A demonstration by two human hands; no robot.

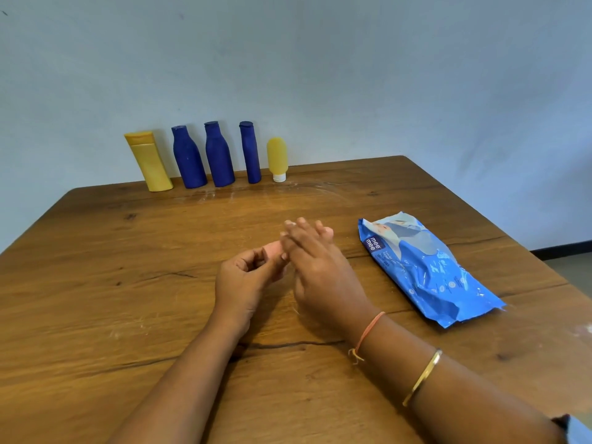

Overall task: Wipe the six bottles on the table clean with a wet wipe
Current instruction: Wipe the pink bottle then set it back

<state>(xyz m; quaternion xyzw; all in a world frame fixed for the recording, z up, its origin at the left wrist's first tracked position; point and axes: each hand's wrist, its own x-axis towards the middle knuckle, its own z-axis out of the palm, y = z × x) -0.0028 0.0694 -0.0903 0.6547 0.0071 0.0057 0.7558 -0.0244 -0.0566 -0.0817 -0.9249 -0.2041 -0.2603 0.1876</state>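
Right forearm (448, 379) over cracked wooden table (128, 283), pale wall (352, 75).

At desk (128, 283) centre, the left hand (243, 280) grips a pinkish object (272, 249); the blurred right hand (317, 264) overlaps it. Five bottles (219, 155) stand at eleven o'clock, a wipes pack (426, 267) lies at three.

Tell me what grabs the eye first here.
The two hands meet mid-table: the left hand grips a small pinkish object, the right hand laid over it, fingers extended. To their right lies a bright blue wet-wipe pack. At the back stand three dark blue bottles between a tall yellow bottle and a small yellow bottle on its white cap.
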